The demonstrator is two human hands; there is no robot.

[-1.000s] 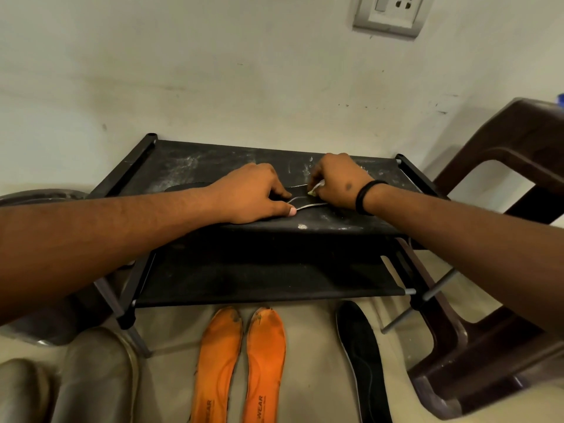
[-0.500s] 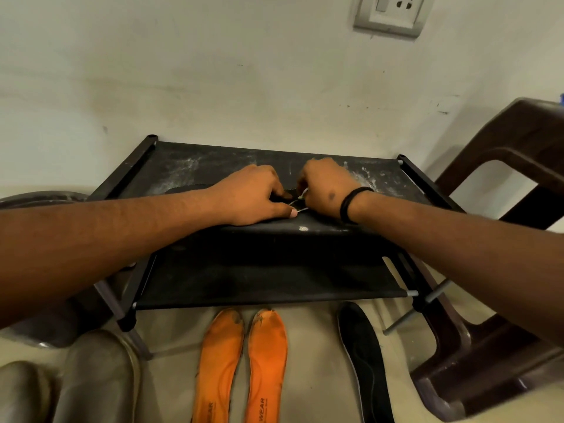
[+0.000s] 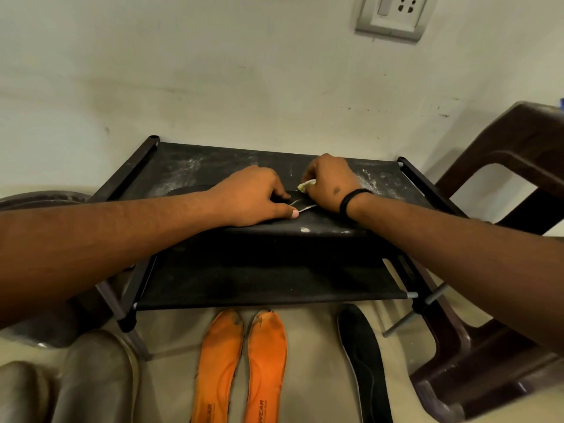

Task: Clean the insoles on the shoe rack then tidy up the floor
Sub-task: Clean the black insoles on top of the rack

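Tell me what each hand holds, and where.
Right hand pinches a small pale scrubbing piece by its near end. Left hand presses the black insole on the shoe rack.

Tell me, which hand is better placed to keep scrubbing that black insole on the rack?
Likely the right hand: it pinches the pale scrubber on the black insole, while the left hand presses it down.

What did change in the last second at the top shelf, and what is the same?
The right hand, gripping a small pale cloth, slid left toward the left hand along the black insole, then back right, a scrubbing stroke. Nothing was taken up or let go. The left hand still presses the insole on the shoe rack. The orange insoles and the black one on the floor did not move.
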